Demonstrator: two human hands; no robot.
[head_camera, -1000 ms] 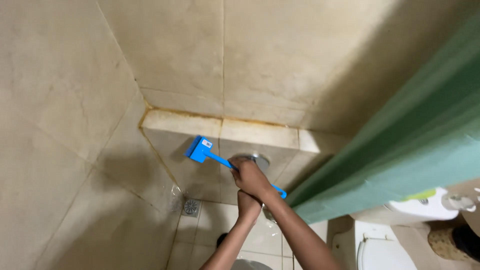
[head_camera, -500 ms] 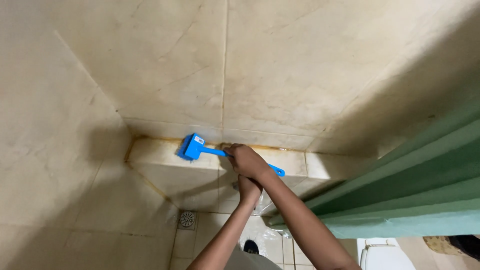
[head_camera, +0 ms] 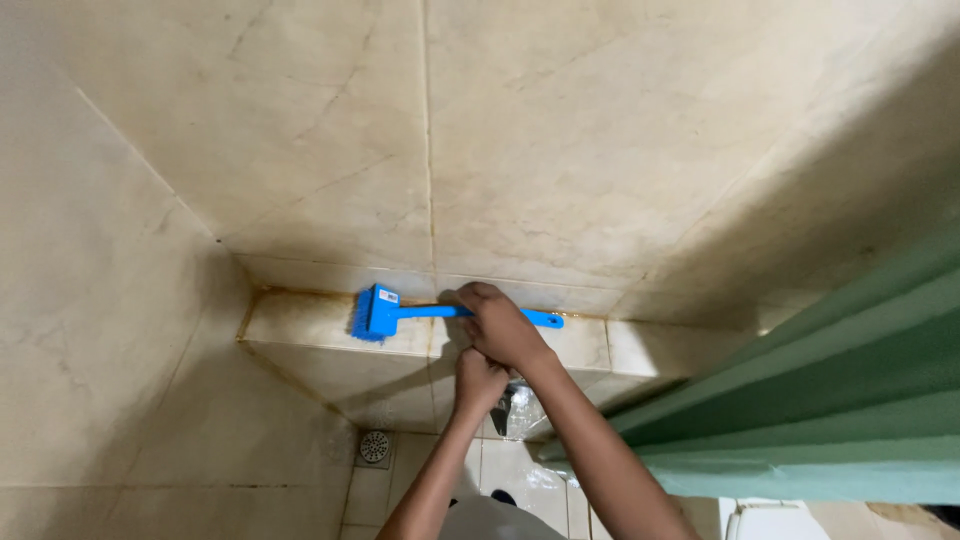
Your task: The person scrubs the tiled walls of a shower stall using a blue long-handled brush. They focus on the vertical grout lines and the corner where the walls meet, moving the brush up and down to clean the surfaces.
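- The right hand is clamped around the middle of the blue scrub brush, covering that stretch of the handle; only the brush head at the left and the handle's tip at the right show.
- The left hand sits just under the right one, curled into a fist; whether it grips anything cannot be made out.
- A dark, shiny object beside the left hand is mostly hidden behind the two wrists.
- The brush lies along the top of the tiled ledge, bristles down, close to the wall joint.
- Left of the brush head the ledge runs on bare to the corner.
- The green curtain crowds the right side and covers the ledge's far end.
- The floor drain lies below the ledge; the forearms are cut off by the bottom edge.
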